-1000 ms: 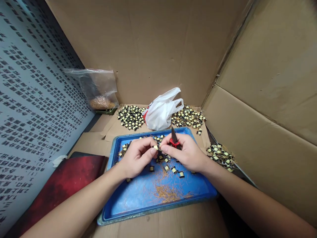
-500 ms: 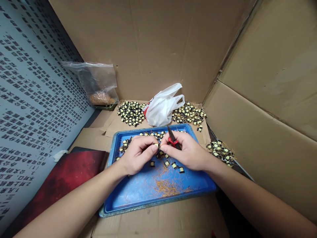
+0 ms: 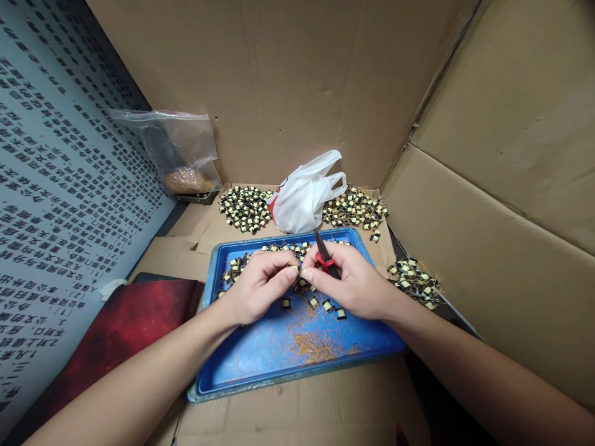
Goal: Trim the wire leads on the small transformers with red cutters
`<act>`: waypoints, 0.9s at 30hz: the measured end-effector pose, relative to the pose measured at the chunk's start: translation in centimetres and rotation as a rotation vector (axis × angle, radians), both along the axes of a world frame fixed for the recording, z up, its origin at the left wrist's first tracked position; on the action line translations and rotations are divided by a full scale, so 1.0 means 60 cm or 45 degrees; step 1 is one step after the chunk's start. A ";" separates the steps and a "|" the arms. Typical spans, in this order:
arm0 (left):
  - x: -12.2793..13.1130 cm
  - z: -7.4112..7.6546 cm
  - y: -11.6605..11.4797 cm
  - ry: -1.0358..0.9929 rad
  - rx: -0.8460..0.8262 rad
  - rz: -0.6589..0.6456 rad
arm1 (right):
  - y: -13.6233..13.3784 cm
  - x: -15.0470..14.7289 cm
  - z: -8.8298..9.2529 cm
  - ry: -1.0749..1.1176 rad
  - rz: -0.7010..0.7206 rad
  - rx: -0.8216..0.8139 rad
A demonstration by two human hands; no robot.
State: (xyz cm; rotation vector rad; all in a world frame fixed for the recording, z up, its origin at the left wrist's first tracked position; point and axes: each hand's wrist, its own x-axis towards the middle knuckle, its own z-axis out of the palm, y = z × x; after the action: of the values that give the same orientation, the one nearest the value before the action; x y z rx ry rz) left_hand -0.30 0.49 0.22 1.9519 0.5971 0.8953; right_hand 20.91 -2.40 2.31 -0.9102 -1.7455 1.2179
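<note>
Over the blue tray (image 3: 242,384), my left hand (image 3: 260,288) pinches a small yellow-taped transformer coil (image 3: 296,269) between thumb and forefinger; most of it is hidden by the fingertips. My right hand (image 3: 356,285) is closed around a pair of red-handled snips (image 3: 322,246), their dark blades pointing up and away from me. Its thumb and forefinger meet right at the held coil, perhaps on its wires, too small to tell. More coils, black with yellow tape, lie beneath and beyond both hands, with a loose one (image 3: 341,314) near the right wrist.
Copper wire clippings (image 3: 313,347) litter the tray's near half. Behind it stand a white plastic bag (image 3: 300,201) and coil heaps left (image 3: 245,209) and right (image 3: 356,209). Another heap (image 3: 413,282) lies right. A clear zip bag (image 3: 186,155) holds clippings. Cardboard walls (image 3: 288,80) enclose the back and right.
Both hands stay together at the same coil, with only slight finger movement. The whole view has shifted a little; the snips remain in my right hand.
</note>
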 end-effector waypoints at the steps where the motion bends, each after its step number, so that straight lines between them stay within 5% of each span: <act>1: 0.000 0.000 0.000 -0.003 -0.007 -0.004 | 0.000 0.000 0.001 0.005 0.001 -0.007; 11: 0.002 0.003 -0.003 -0.050 -0.079 -0.038 | 0.008 -0.002 -0.024 0.302 0.142 -0.404; 27: 0.006 0.003 -0.002 -0.010 -0.055 -0.058 | 0.004 -0.004 -0.009 0.162 0.072 -0.277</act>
State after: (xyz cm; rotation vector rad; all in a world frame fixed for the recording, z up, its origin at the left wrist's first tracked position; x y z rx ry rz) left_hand 0.06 0.38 0.37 1.9148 0.5609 0.8546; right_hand 20.66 -2.18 1.76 -0.8915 -1.5693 1.4922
